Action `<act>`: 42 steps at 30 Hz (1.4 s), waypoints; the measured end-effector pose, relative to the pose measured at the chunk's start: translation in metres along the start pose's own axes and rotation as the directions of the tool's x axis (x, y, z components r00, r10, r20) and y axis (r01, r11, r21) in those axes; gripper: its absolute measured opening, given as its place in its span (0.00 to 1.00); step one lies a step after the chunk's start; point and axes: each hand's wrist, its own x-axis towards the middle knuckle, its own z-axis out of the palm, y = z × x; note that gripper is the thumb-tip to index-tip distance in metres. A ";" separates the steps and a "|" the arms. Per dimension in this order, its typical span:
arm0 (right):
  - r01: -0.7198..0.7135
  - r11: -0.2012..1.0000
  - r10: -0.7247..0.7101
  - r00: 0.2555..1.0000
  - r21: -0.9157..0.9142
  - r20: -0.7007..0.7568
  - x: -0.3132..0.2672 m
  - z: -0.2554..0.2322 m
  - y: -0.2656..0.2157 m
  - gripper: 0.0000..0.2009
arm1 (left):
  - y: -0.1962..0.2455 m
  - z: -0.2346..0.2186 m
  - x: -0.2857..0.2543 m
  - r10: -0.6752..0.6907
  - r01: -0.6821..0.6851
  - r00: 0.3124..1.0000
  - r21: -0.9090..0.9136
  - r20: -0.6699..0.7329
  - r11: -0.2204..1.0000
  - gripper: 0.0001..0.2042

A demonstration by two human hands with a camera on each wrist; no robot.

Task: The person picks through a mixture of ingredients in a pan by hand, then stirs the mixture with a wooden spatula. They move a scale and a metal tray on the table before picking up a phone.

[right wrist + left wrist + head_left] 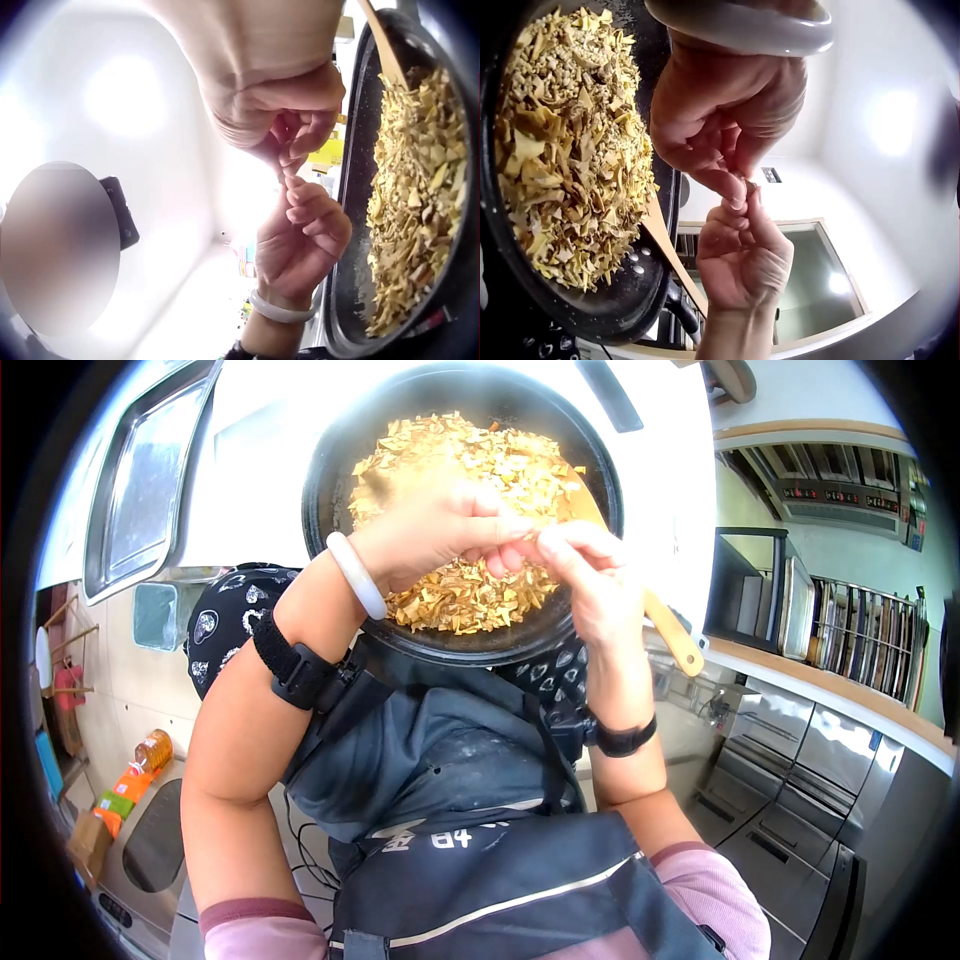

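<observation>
Over a wide black pan point(332, 485), both hands meet fingertip to fingertip. The left hand point(440, 525), with a pale bangle at its wrist, pinches a small brownish piece point(751, 186) between thumb and fingers. From the other side, the right hand point(602, 582) pinches at the same piece, its thumb and index finger bent together. Fingers hide most of the piece, and its kind does not show. Chopped yellow-brown dried bits point(470, 600) fill the pan, with pale grains point(585, 56) among them. A wooden spatula point(672, 632) leans in the pan, its handle over the rim.
A shallow metal tray point(150, 480) lies left of the pan on the white worktop point(255, 490). Beyond the pan is a dark flat object point(610, 395). A rack of upright trays point(870, 630) stands at the right, above steel drawers point(770, 760).
</observation>
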 end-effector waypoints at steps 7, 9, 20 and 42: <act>-0.065 0.949 0.103 0.989 -0.309 0.110 0.028 -0.009 0.001 0.12 | 0.000 -0.026 -0.003 0.186 0.017 0.953 0.654 -0.239 0.756 0.06; 0.054 0.756 0.094 0.977 -0.652 0.190 0.046 -0.020 0.004 0.20 | -0.006 -0.039 -0.010 0.413 0.078 0.883 0.937 -0.224 0.341 0.11; 0.140 0.296 0.163 0.967 -0.945 0.195 0.090 0.004 0.028 0.20 | -0.008 -0.023 -0.021 0.031 0.212 0.975 0.967 -0.218 0.145 0.12; 0.081 0.753 0.127 0.956 -0.653 0.265 0.037 0.009 0.007 0.16 | -0.013 -0.015 -0.019 0.122 0.081 0.986 0.965 -0.114 0.250 0.14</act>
